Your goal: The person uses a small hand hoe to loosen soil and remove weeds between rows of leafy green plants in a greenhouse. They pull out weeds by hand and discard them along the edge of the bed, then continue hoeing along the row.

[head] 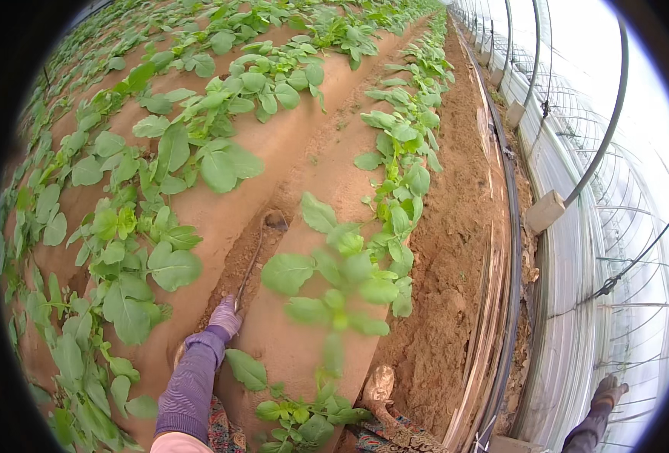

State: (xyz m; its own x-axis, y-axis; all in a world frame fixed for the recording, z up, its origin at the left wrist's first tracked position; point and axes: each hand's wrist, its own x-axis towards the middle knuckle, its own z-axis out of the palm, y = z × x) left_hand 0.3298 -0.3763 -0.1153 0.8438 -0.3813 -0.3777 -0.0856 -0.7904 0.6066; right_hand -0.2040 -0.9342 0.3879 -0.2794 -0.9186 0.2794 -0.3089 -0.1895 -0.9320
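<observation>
My left hand (227,318), in a pale glove below a purple sleeve, is closed around the handle end of a thin-shafted hand hoe (250,266). The hoe's small blade (276,219) rests on the soil of the narrow furrow (238,255) between two film-covered beds. Leafy green plants (176,266) grow to the left of this hand, and a blurred tall plant (340,300) rises to its right. My right hand (609,390), in a dark glove, is out at the lower right before the plastic greenhouse wall; nothing shows in it.
Brown mulch film (283,334) covers the beds. A bare soil path (447,255) runs along the right, bordered by a black hose (512,272). Curved hoop poles (600,141) stand in blocks (545,211) beside the plastic sheeting (566,294). A muddy shoe (379,385) stands at the path's edge.
</observation>
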